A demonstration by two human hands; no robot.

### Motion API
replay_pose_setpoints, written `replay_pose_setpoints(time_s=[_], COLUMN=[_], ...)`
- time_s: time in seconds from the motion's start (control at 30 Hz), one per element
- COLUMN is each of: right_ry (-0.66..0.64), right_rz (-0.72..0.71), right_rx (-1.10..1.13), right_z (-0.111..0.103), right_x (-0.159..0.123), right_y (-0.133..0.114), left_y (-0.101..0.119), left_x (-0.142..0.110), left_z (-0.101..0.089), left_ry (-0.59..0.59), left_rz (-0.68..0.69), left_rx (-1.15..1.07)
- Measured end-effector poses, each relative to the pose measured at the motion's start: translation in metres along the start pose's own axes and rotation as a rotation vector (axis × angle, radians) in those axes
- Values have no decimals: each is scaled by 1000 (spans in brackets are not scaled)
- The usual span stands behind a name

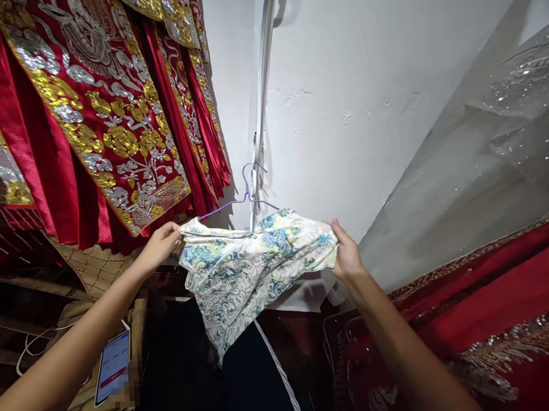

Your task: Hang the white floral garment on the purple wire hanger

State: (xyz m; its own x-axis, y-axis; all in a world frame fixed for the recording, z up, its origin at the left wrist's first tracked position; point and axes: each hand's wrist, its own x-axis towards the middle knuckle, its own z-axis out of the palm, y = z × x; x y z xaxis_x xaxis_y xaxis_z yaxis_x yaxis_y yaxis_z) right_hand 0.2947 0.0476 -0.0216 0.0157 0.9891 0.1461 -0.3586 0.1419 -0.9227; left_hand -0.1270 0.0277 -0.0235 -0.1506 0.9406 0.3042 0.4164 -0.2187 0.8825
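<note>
Floral shirt [263, 256] hangs on a purple hanger [222, 207] at a metal pole [262, 57], the left hand [165, 239] and right hand [347, 254] each gripping one side; hanging appears done, while remaining creases suggest straightening is unfinished.

The garment [259, 259] is white, printed with blue flowers, grey-green scrolling leaves and touches of yellow; the hanger [221, 207] is purple. The costume [124, 142] is red with gold and silver flowers, the wall [346, 158] white, the phone's [112, 367] screen pale with a red bar.
</note>
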Motion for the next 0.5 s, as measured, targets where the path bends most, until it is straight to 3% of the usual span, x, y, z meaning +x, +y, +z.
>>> replay_pose_setpoints(time_s=[0.13,0.2,0.27,0.37,0.4,0.43,0.5], right_ry=[8,-77,-309,-862,-992,-1046,-927], right_rz=[-127,-140,-106,-43,-50,-76,-175], right_rx=[-48,-54,-110,-305,-396,-501,-726], right_z=[22,40,58,75,78,80,80], right_x=[3,-6,-24,-55,-62,-67,-68], right_y=[-32,-43,-51,-55,-54,-52,-41], left_y=[21,34,45,47,45,42,35], left_x=[12,20,24,19,15,10,0], left_z=[11,19,26,37,40,43,48], left_ry=[-101,-78,-48,30,71,116,181], left_rz=[214,298,368,447,460,466,467], left_rx=[85,109,146,189,195,195,181])
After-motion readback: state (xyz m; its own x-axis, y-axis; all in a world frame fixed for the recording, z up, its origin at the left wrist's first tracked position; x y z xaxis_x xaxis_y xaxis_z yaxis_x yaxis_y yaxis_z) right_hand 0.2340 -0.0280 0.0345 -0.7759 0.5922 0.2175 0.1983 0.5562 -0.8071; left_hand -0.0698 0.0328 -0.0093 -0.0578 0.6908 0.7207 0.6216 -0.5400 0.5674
